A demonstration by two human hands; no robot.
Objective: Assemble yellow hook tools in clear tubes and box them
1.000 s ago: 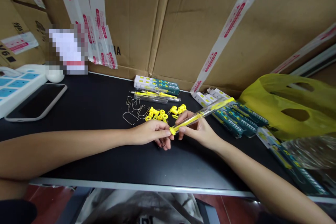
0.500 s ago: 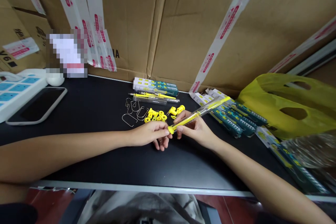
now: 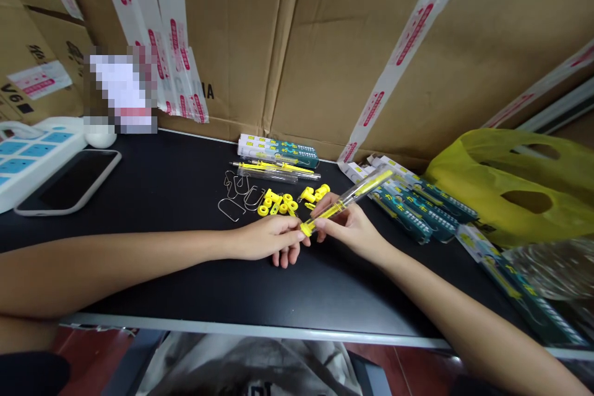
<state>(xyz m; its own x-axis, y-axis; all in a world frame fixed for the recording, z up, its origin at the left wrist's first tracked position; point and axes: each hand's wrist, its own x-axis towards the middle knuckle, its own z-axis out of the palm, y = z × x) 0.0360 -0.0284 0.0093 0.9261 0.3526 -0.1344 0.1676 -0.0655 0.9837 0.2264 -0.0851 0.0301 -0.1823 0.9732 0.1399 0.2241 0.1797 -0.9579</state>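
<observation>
A clear tube [image 3: 355,193] with yellow parts inside slants up and to the right between my hands. My left hand [image 3: 266,238] pinches the yellow end piece [image 3: 305,229] at its lower end. My right hand [image 3: 352,226] grips the tube a little higher, its thumb on the near side. Just beyond my fingers lie small yellow plastic pieces [image 3: 284,205], some ring-shaped, and a few more yellow pieces [image 3: 321,190] to the right. Several bent wire hooks [image 3: 232,207] lie left of them. Behind, slim clear tubes with yellow rods [image 3: 283,168] rest on the black table [image 3: 195,284].
Printed boxes [image 3: 297,150] stand against the cardboard wall [image 3: 232,31], and several more boxes [image 3: 427,213] lie at right. A yellow plastic bag [image 3: 468,179] is beyond them. On the left are a phone [image 3: 69,182] and a white power strip [image 3: 41,154].
The tube's far end now shows lower and closer to my right hand, and the yellow inside it looks shifted. Both hands keep their grip. The whole view has moved slightly.
</observation>
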